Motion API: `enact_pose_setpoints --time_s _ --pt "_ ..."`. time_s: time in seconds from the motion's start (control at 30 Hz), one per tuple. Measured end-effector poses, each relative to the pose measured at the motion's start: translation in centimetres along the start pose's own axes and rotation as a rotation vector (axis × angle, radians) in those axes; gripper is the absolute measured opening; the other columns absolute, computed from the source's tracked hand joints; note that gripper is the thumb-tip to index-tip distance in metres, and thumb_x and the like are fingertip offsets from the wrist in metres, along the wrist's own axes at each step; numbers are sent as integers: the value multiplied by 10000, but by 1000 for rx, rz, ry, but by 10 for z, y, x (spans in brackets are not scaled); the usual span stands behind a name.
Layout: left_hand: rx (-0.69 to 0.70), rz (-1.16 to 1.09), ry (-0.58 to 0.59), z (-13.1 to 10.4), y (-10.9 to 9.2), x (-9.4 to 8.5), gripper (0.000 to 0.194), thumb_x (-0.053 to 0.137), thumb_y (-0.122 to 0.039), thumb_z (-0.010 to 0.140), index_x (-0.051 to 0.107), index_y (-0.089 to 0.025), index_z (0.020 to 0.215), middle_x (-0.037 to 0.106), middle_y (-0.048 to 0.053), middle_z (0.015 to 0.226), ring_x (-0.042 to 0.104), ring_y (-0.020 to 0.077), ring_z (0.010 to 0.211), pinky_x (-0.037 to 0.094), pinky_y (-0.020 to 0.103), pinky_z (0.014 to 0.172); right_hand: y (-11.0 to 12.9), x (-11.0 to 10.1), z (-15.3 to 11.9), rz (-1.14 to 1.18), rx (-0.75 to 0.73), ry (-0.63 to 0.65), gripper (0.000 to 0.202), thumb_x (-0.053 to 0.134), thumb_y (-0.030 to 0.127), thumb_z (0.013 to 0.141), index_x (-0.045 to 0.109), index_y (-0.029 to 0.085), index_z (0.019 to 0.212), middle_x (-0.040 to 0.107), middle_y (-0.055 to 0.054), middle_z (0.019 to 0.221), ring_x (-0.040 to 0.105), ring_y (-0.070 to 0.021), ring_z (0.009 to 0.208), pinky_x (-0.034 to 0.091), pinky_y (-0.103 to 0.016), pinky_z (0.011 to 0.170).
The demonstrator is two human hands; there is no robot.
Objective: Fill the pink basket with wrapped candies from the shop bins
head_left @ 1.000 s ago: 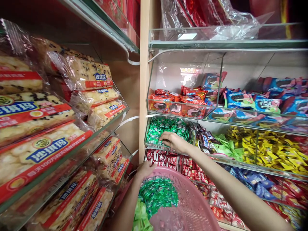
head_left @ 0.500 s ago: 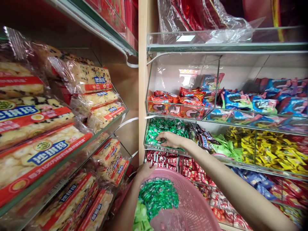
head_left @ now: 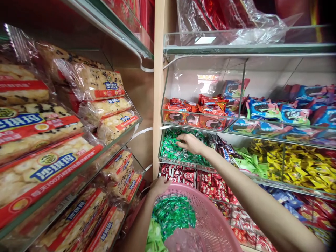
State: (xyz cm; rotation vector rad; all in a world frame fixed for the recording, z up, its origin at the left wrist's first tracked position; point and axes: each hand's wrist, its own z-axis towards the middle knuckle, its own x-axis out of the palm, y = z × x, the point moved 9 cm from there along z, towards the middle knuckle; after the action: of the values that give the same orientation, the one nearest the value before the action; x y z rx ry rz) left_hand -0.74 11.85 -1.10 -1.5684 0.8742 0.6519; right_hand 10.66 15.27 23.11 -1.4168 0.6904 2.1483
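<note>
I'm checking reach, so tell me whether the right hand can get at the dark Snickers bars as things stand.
Probably yes, though not straight across: a glass divider stands between the green sweets by the right hand and the Snickers bars. The hand would likely have to come around it.

Fair, diffuse light on your green candy, glinting; dim under the upper-left shelf. White reflection on the top ledge, glare streaking the film. You've wide-angle stretch in the near bars, a blackened upper-right corner, soft far-right packs.
</note>
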Motion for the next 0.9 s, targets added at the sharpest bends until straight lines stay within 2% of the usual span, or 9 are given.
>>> enact_pose_setpoints --time_s 0.1,0.27,0.4,0.53,0.67,0.77,0.9 --pt "-7 0 -7 -2 0 -1 397 438 -525 796 509 -176 621 482 -10 571 403 111 557 227 231 519 -3 0 10 -186 99 -1 211 451 249 897 639 154 886 635 -76 905 587 -165 797 399 -238 680" --pt "-17 15 -1 -5 -3 -4 398 439 -524 798 518 -177 620 476 -13 550 399 107 538 218 229 508 5 23 23 -334 178 46 248 382 231 928 620 170 960 590 -98 1014 598 -180 870 412 -237 677" --pt "-32 31 5 -5 -3 -4 394 436 -529 797 543 -186 637 505 -16 568 419 110 547 226 219 512 10 36 23 -304 142 113 250 401 177 900 620 157 1018 565 -106 1043 578 -191 943 417 -253 764" --pt "-31 36 1 -4 -2 -3 399 425 -537 795 542 -188 640 517 -19 592 425 106 565 219 210 511 11 36 19 -256 92 135 344 549 207 821 573 137 1157 551 -114 1091 557 -221 1006 414 -270 804" --pt "-17 38 0 -1 0 0 418 419 -551 792 534 -184 628 504 -21 581 403 99 557 210 209 505 4 37 19 -207 99 92 347 598 247 822 571 154 1155 558 -103 1086 561 -208 1002 411 -264 800" --pt "-10 41 -5 0 1 0 415 412 -540 801 541 -183 633 499 -23 579 392 97 549 207 214 503 1 37 21 -170 102 54 289 548 250 858 582 157 1130 568 -102 1074 569 -200 981 410 -262 793" --pt "-12 43 -9 1 1 0 421 412 -537 808 557 -178 642 513 -17 589 412 103 566 221 216 506 -2 33 22 -156 144 -21 329 487 234 879 531 152 1194 571 -115 1114 564 -204 988 411 -274 802"
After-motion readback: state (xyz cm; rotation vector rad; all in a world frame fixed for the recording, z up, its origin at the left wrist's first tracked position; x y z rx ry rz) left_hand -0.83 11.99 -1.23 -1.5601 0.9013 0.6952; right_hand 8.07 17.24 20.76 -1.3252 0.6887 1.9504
